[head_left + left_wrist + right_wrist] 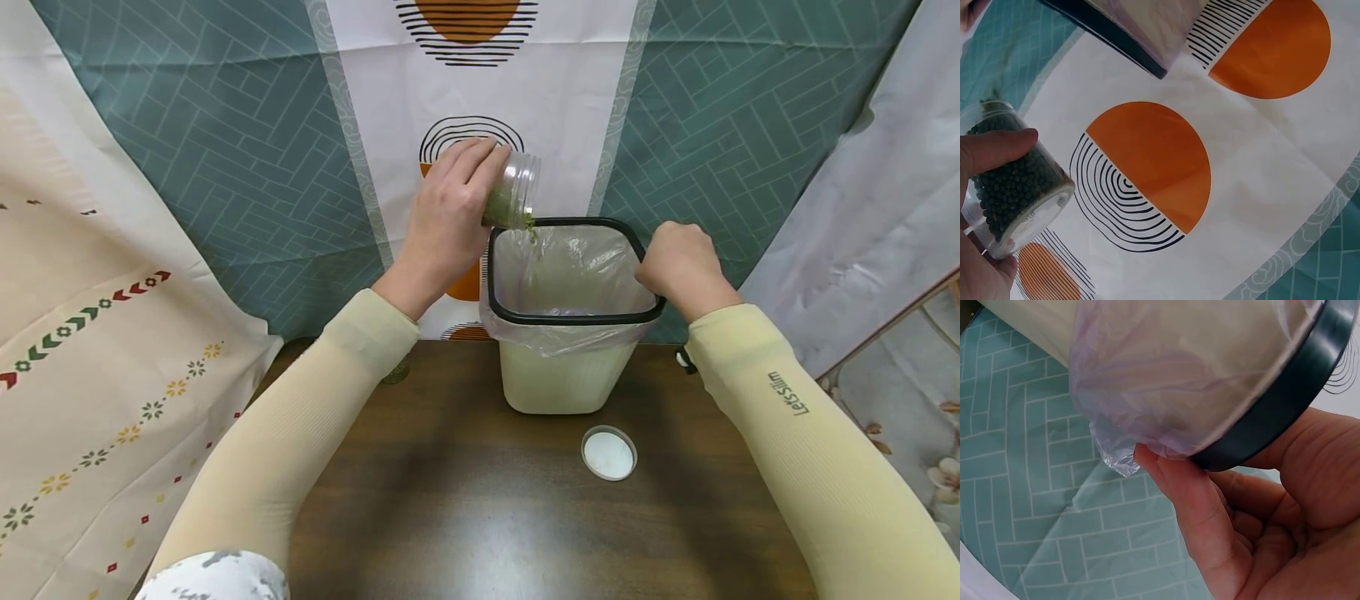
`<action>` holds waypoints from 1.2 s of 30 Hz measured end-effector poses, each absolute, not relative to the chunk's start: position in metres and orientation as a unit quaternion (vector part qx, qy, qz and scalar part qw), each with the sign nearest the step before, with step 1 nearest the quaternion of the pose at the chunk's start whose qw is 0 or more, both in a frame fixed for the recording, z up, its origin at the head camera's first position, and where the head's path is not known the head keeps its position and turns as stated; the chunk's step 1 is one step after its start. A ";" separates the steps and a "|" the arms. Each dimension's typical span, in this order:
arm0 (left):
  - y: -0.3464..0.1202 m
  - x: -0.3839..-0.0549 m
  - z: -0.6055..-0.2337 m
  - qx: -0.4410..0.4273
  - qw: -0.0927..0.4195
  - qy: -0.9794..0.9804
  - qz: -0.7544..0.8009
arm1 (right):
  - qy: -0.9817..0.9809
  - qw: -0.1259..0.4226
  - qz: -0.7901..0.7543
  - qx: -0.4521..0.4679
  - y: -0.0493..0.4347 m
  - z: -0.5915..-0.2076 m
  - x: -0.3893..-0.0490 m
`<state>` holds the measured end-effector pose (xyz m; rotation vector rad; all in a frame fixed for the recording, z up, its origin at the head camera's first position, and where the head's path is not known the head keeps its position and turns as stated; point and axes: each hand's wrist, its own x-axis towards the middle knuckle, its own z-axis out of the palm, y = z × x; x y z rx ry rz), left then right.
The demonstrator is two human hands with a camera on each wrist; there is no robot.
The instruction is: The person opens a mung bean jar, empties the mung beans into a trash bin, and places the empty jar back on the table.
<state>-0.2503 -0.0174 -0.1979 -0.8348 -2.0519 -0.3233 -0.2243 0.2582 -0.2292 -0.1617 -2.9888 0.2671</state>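
My left hand (453, 208) grips a clear jar (522, 185) tipped on its side, its mouth over the left edge of a cream trash can (566, 379). Small green beans (1013, 187) fill much of the jar, and some spill from its mouth toward the can. A thin plastic liner (585, 254) lines the can and folds over its outside under a black rim (577, 319). On the can's right side, my right hand (682, 267) holds the rim. The right wrist view shows its fingers (1200, 512) against the rim and liner.
A round lid (608, 453) with a white inside lies on the brown table (480, 500) in front of the can. Partly hidden by my left forearm is a small greenish round object (397, 372). Patterned curtain cloth (225, 150) hangs close behind the can.
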 end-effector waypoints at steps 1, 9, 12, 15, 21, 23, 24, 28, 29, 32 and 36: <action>-0.017 -0.251 -0.198 -0.336 0.436 -0.824 -0.130 | -0.992 0.068 0.087 -0.053 0.259 -0.229 -0.224; -0.017 -0.252 -0.199 -0.340 0.443 -0.818 -0.134 | -0.993 0.060 0.091 -0.049 0.260 -0.228 -0.225; -0.017 -0.253 -0.199 -0.340 0.444 -0.818 -0.132 | -0.993 0.061 0.090 -0.048 0.260 -0.227 -0.225; -0.017 -0.253 -0.199 -0.341 0.444 -0.818 -0.129 | -0.993 0.060 0.090 -0.048 0.261 -0.227 -0.225; -0.016 -0.253 -0.199 -0.341 0.445 -0.818 -0.126 | -0.992 0.055 0.102 -0.049 0.263 -0.227 -0.225; -0.015 -0.253 -0.199 -0.341 0.445 -0.818 -0.127 | -0.991 0.054 0.113 -0.050 0.265 -0.227 -0.225; -0.015 -0.253 -0.199 -0.340 0.445 -0.819 -0.128 | -0.990 0.052 0.120 -0.052 0.266 -0.227 -0.225; -0.016 -0.253 -0.199 -0.338 0.442 -0.821 -0.131 | -0.987 0.041 0.141 -0.059 0.268 -0.227 -0.225; -0.016 -0.252 -0.198 -0.337 0.442 -0.821 -0.131 | -0.987 0.039 0.144 -0.060 0.268 -0.227 -0.225; -0.016 -0.252 -0.199 -0.337 0.441 -0.822 -0.130 | -0.987 0.039 0.146 -0.060 0.268 -0.227 -0.225; -0.017 -0.253 -0.199 -0.339 0.441 -0.821 -0.129 | -0.986 0.047 0.146 -0.064 0.269 -0.227 -0.225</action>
